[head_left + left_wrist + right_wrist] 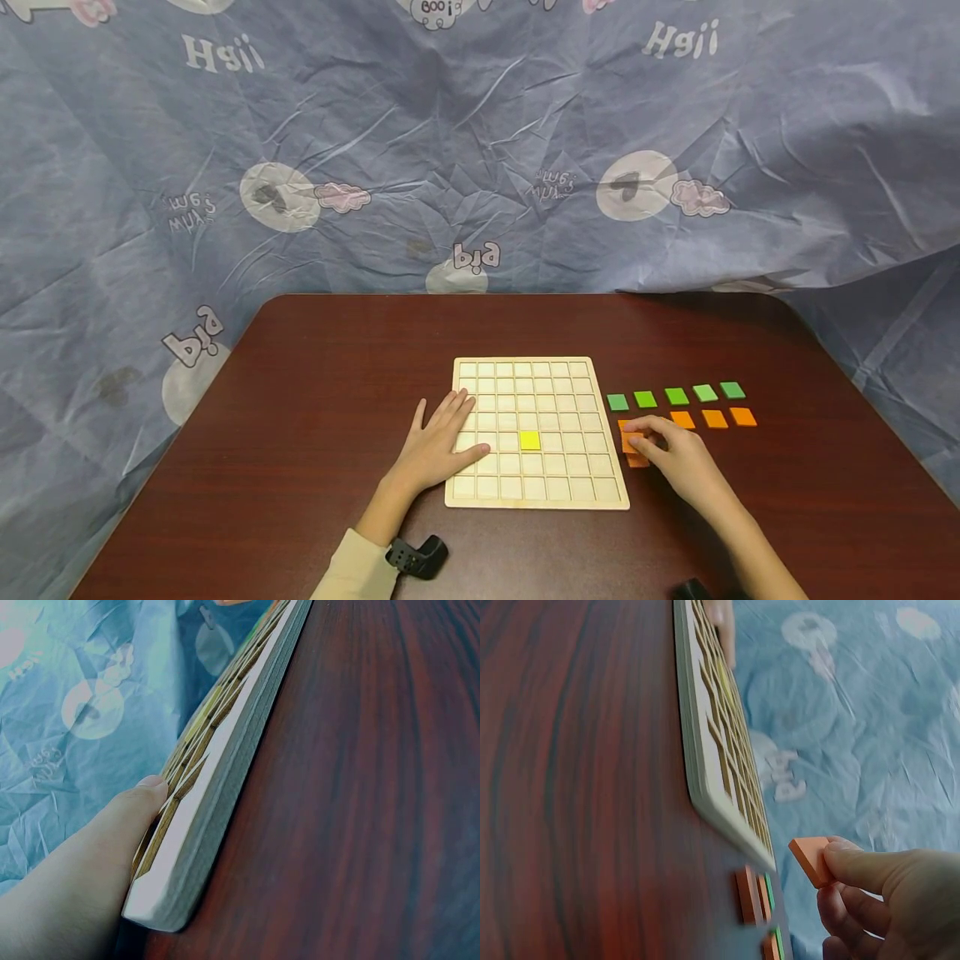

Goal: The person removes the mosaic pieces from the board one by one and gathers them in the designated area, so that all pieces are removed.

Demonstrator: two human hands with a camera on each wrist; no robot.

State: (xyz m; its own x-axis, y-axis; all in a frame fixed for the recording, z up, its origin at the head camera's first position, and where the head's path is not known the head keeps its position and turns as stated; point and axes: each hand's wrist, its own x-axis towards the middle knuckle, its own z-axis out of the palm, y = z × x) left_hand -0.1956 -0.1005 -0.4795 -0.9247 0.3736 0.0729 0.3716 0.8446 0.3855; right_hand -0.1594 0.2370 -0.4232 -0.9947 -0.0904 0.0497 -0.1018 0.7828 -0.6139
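Note:
A pale wooden grid board [536, 504] lies on the table with one yellow square tile [529, 440] in a lower cell near its middle. My left hand [437, 446] rests flat on the board's left side, fingers straight; the left wrist view shows its thumb [124, 825] on the board's edge. Beside the board's right edge, my right hand [684, 462] pinches an orange square tile [808, 859] between thumb and fingers. The right wrist view shows that tile tilted and raised off the table. Other orange tiles [638, 461] lie under and close to this hand, partly covered.
To the board's right runs a row of several green tiles [677, 396], with orange tiles [715, 419] in a nearer row. The dark red-brown table [322, 375] ends at a blue-grey patterned cloth [480, 150] hanging behind it.

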